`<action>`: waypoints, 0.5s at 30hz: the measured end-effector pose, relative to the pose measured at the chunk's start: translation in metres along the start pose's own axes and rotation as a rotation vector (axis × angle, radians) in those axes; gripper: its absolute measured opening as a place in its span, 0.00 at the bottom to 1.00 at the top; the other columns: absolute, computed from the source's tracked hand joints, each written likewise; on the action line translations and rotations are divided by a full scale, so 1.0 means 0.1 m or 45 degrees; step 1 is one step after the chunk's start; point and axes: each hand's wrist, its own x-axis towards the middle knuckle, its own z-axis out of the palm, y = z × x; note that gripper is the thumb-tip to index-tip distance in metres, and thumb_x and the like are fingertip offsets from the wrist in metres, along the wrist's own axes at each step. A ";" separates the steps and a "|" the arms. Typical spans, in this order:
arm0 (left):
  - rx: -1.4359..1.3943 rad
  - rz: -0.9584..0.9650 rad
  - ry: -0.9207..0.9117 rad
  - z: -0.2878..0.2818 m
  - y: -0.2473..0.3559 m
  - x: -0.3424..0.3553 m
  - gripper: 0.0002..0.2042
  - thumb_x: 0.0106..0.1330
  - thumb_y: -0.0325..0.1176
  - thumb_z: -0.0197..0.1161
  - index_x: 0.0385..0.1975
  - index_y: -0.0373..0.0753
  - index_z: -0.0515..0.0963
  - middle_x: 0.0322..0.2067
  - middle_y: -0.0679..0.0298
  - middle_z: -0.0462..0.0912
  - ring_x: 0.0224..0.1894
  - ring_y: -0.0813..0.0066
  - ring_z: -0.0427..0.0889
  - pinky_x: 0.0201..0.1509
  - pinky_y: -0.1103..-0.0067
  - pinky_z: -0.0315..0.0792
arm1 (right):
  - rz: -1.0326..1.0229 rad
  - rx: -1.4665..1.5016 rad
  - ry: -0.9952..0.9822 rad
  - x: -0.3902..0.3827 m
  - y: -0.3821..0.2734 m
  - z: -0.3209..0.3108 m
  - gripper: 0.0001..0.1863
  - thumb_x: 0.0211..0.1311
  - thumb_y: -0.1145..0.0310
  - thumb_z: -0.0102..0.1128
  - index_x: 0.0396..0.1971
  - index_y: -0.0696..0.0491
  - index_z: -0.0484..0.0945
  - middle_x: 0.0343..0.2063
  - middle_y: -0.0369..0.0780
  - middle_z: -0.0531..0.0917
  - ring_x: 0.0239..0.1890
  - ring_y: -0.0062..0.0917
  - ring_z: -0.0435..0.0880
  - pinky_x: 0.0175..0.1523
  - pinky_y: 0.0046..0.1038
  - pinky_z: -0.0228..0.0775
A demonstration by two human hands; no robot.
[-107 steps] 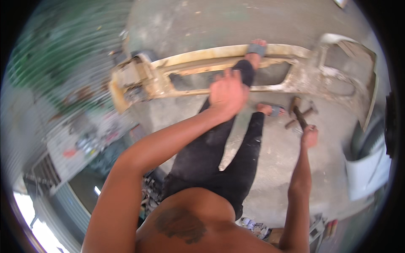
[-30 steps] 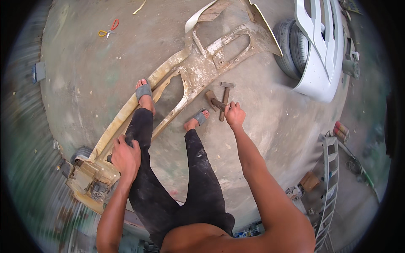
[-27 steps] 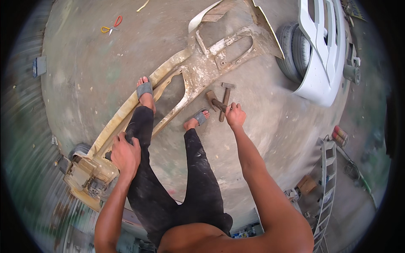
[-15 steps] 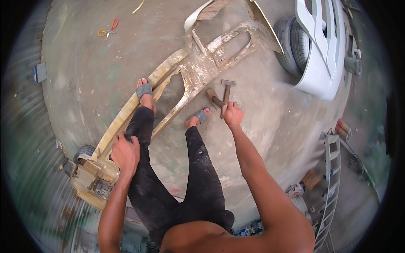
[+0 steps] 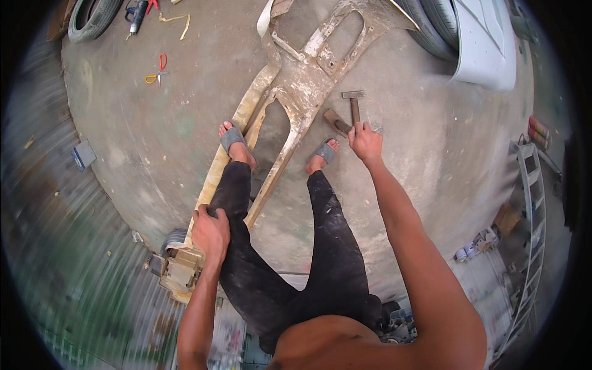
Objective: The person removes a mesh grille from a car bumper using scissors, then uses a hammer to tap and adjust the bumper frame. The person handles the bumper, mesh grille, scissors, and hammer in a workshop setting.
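Observation:
My right hand [image 5: 365,143] is closed beside the right foot, out in front of me. Into its fingers runs the handle of a hammer [image 5: 354,103] with a short crosswise metal head. A second hammer [image 5: 337,122], with a worn brown head, lies close by its fingertips; whether the hand also touches that handle is hidden. My left hand [image 5: 210,233] rests over my left knee, thumb apart from the fingers, holding nothing visible. Beneath my left foot is a long, scuffed cream bumper [image 5: 293,92] with cut-out openings, lying across the concrete floor.
Red-and-yellow-handled scissors [image 5: 158,73] lie at the left. A heat-gun-like tool [image 5: 137,20] and a tyre [image 5: 92,21] are at the far left. At the far right, a white bumper [image 5: 487,46] leans by stacked tyres [image 5: 431,28]. A ladder [image 5: 531,203] stands right.
The view has shifted, so the floor things sit further up or over in it. My right hand has moved closer to the cross-headed hammer's handle. My left hand stays at the knee.

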 end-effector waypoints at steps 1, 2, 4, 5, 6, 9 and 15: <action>-0.005 0.005 0.002 -0.01 0.01 0.00 0.19 0.62 0.43 0.57 0.45 0.35 0.78 0.43 0.50 0.79 0.41 0.45 0.82 0.46 0.57 0.73 | 0.004 -0.015 0.007 -0.02 0.00 0.04 0.10 0.60 0.58 0.59 0.31 0.49 0.76 0.30 0.43 0.79 0.21 0.43 0.82 0.26 0.44 0.75; -0.003 0.009 0.011 -0.01 0.01 0.01 0.19 0.62 0.43 0.57 0.45 0.35 0.78 0.43 0.50 0.79 0.41 0.45 0.82 0.46 0.57 0.73 | 0.004 -0.030 0.009 -0.04 -0.01 0.06 0.10 0.60 0.58 0.60 0.32 0.49 0.77 0.29 0.42 0.78 0.21 0.42 0.82 0.25 0.43 0.76; 0.000 0.016 0.024 0.00 0.02 0.02 0.19 0.62 0.43 0.57 0.45 0.35 0.78 0.42 0.50 0.79 0.41 0.45 0.82 0.47 0.57 0.73 | 0.016 -0.010 0.003 -0.06 -0.03 0.09 0.10 0.60 0.58 0.60 0.31 0.49 0.76 0.29 0.42 0.78 0.20 0.42 0.82 0.25 0.43 0.75; 0.002 0.023 0.023 0.00 0.02 0.02 0.19 0.62 0.43 0.57 0.45 0.35 0.78 0.42 0.50 0.79 0.41 0.45 0.82 0.47 0.57 0.73 | 0.025 -0.003 -0.005 -0.09 -0.03 0.09 0.10 0.60 0.58 0.60 0.31 0.49 0.76 0.29 0.42 0.78 0.20 0.42 0.82 0.25 0.42 0.75; 0.006 0.031 0.022 0.00 0.02 0.02 0.19 0.62 0.43 0.57 0.45 0.35 0.78 0.42 0.49 0.79 0.41 0.45 0.82 0.46 0.57 0.73 | 0.023 0.012 0.010 -0.11 -0.04 0.10 0.10 0.60 0.58 0.60 0.31 0.49 0.76 0.29 0.41 0.78 0.20 0.42 0.82 0.25 0.42 0.75; 0.006 0.039 0.041 0.04 0.00 0.02 0.19 0.62 0.43 0.57 0.45 0.35 0.78 0.42 0.49 0.79 0.41 0.45 0.82 0.46 0.57 0.73 | 0.006 0.035 0.050 -0.06 -0.04 0.06 0.10 0.60 0.58 0.60 0.31 0.49 0.76 0.29 0.41 0.78 0.20 0.42 0.82 0.25 0.43 0.76; 0.028 0.034 0.023 0.04 0.03 -0.01 0.19 0.62 0.43 0.57 0.46 0.36 0.78 0.43 0.49 0.79 0.41 0.45 0.81 0.46 0.57 0.73 | 0.041 -0.010 0.036 0.09 0.17 0.06 0.10 0.61 0.58 0.59 0.31 0.49 0.77 0.28 0.41 0.79 0.20 0.42 0.82 0.25 0.42 0.76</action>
